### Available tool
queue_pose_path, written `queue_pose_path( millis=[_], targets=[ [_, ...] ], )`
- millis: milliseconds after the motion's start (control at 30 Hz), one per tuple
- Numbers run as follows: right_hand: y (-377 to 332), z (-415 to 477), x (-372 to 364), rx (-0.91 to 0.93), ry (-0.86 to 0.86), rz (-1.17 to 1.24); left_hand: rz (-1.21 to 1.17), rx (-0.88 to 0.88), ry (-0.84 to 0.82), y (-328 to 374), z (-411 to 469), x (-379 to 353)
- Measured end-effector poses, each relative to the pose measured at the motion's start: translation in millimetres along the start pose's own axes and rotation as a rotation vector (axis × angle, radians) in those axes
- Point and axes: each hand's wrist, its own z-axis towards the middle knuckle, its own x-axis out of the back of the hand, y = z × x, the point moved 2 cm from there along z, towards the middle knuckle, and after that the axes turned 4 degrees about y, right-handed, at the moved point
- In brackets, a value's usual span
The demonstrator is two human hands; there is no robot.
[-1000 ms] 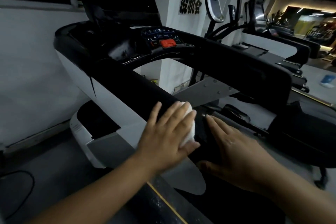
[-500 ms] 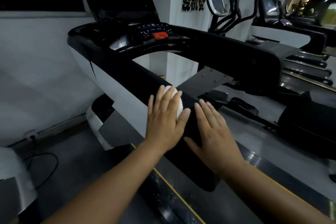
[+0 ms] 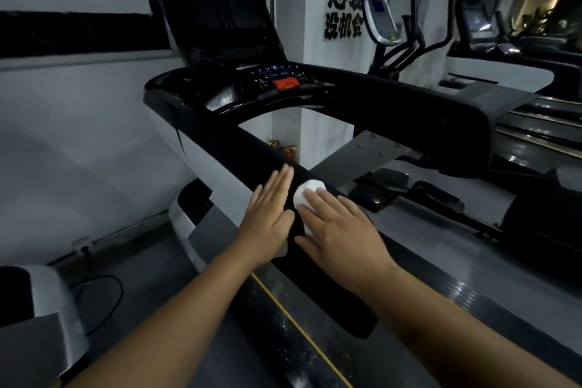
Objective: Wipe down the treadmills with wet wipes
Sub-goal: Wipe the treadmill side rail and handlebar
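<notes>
We have both hands down on the long black padded side rail (image 3: pixel 233 148) of the black-and-white treadmill (image 3: pixel 201 161), a little below the middle of the frame. The small white wadded wet wipe (image 3: pixel 305 194) lies on top of that rail, pinned under the straight fingers of our right hand (image 3: pixel 341 230). The hand lies flat and spread, pressing rather than gripping, and most of the wad shows just past its fingertips. Our left hand (image 3: pixel 269 214) lies flat too, fingers straight and together, resting on the rail's outer side just beside the wipe and holding nothing.

What matters for the next stroke is the rail's long axis. It runs from the lower centre of the frame up and to the left, towards the dark console with the red stop button (image 3: pixel 285 84) in the upper middle. The wipe sits on the console side of our right hand, so we judge a push straight along that line would carry it up the rail. The right hand is the one on the wipe; the left looks placed only to steady.
</notes>
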Motion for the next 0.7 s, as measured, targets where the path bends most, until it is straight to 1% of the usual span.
queue_pose_path(
  millis=[67, 133, 167, 233, 300, 367, 433, 500, 533, 633, 700],
  targets=[
    [7, -6, 1, -0.059, 0.058, 0.008, 0.113, -0.044, -0.029, -10, 4, 1],
    [11, 4, 5, -0.170, 0.107, 0.008, 0.165, -0.095, -0.007, -11, 4, -2],
    [11, 13, 6, -0.246, 0.089, 0.002, 0.188, -0.109, 0.002, -10, 3, -4],
    [4, 25, 2, -0.330, -0.040, -0.002, 0.255, -0.148, 0.028, -10, 2, -7],
    [-2, 14, -6, -0.282, -0.127, -0.008, 0.314, -0.221, 0.033, -11, 0, -6],
    [6, -11, -5, -0.282, -0.095, 0.004, 0.327, -0.305, 0.029, -12, -1, -6],
    [21, -30, 0, -0.441, -0.092, 0.070, 0.318, -0.358, 0.039, -11, -1, -8],
    [26, -34, -1, -0.626, -0.104, 0.203, 0.311, -0.391, 0.053, -6, 0, -14],
    [23, -34, -4, -0.648, -0.094, 0.219, 0.308, -0.404, 0.055, -4, -1, -17],
    [8, -38, -15, -0.544, -0.006, 0.162, 0.313, -0.442, 0.064, -1, -4, -22],
    [16, -52, -15, -0.522, -0.024, 0.132, 0.317, -0.472, 0.059, -3, -4, -22]
  ],
)
